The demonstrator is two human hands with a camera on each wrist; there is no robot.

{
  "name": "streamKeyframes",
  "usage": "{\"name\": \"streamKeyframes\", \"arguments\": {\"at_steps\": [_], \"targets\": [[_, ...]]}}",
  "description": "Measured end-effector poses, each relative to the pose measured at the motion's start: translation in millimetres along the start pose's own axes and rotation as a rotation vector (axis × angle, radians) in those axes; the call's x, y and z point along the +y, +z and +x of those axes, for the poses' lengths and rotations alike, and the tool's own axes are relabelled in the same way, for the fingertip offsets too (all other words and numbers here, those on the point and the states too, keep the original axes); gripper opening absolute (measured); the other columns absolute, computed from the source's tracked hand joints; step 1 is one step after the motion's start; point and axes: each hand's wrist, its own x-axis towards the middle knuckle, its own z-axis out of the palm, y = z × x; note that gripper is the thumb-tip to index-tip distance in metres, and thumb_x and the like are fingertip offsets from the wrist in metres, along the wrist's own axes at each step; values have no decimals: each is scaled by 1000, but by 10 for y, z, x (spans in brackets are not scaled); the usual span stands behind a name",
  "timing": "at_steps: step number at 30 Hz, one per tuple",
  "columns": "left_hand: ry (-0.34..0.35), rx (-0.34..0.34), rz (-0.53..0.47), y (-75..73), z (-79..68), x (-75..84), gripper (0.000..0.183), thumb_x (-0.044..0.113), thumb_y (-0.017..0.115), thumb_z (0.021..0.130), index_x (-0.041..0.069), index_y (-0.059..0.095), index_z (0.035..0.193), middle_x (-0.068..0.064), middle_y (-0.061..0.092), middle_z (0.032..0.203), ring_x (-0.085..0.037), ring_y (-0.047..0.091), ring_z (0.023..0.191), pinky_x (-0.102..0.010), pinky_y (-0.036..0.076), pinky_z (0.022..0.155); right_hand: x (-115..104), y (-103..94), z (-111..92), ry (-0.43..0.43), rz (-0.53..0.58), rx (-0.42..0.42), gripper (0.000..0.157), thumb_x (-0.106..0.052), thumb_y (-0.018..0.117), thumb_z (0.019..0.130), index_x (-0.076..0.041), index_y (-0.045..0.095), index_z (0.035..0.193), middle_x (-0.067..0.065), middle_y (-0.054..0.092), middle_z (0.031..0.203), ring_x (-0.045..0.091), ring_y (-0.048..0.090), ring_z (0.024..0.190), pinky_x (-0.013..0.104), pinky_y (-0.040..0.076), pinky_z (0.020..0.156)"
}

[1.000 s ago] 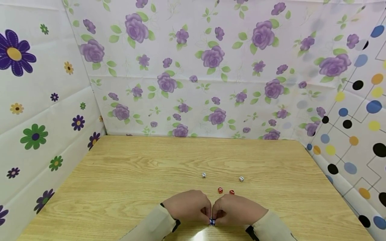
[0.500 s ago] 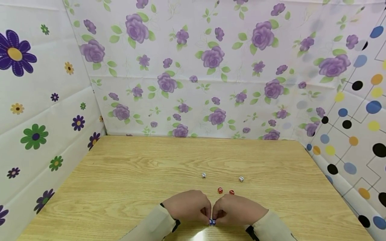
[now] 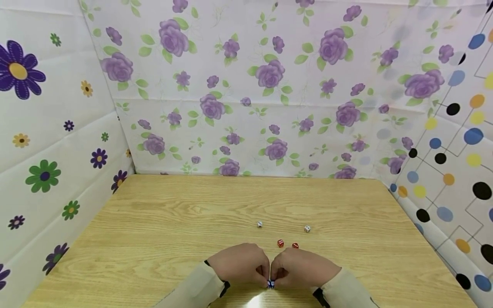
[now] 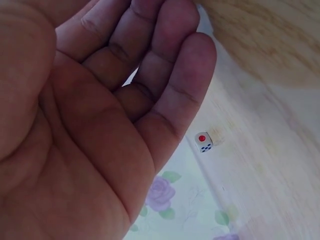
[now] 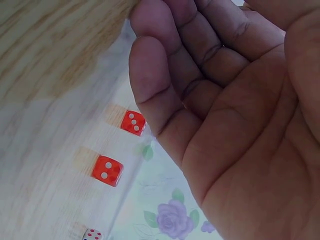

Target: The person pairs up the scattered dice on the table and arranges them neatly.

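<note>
Two small blue dice sit side by side near the table's front edge in the head view. My left hand (image 3: 243, 264) pinches the left blue die (image 3: 268, 284) between thumb and fingertips. With its own fingertips, my right hand (image 3: 300, 268) pinches the right blue die (image 3: 272, 284). The hands nearly meet over the pair. In both wrist views the fingers of the left hand (image 4: 100, 110) and the right hand (image 5: 235, 115) curl inward, and the fingertips' grip on the dice is out of sight.
Beyond the hands lie two red dice, one at left (image 3: 280, 243) and one at right (image 3: 295, 246). Farther back are a white die (image 3: 259, 224) and another white die (image 3: 307, 229). Patterned sheets surround the wooden table (image 3: 173, 214) on three sides.
The head view has shifted very slightly. Both hands keep their place on the blue dice, and the red and white dice have not moved on the table.
</note>
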Motion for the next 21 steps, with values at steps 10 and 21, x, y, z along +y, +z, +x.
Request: {"name": "streamKeyframes", "arguments": {"at_steps": [10,21], "targets": [[-24,-12,-51,-84,-27,-103,7,22,82,89,24,79,96,21,69,87,9,60,77,-13,50,71,37,-174,-113,83,28,-10,10,-12,79,90,-19,75,96,-18,67,85,-6,58,76,19,52,71],[-145,149,121,-147,364,-150,42,22,74,98,21,62,138,3,66,110,-4,63,92,-21,53,78,323,-462,-248,321,-146,213,12,-6,79,90,-10,70,97,-4,66,86,10,57,74,34,51,68]]}}
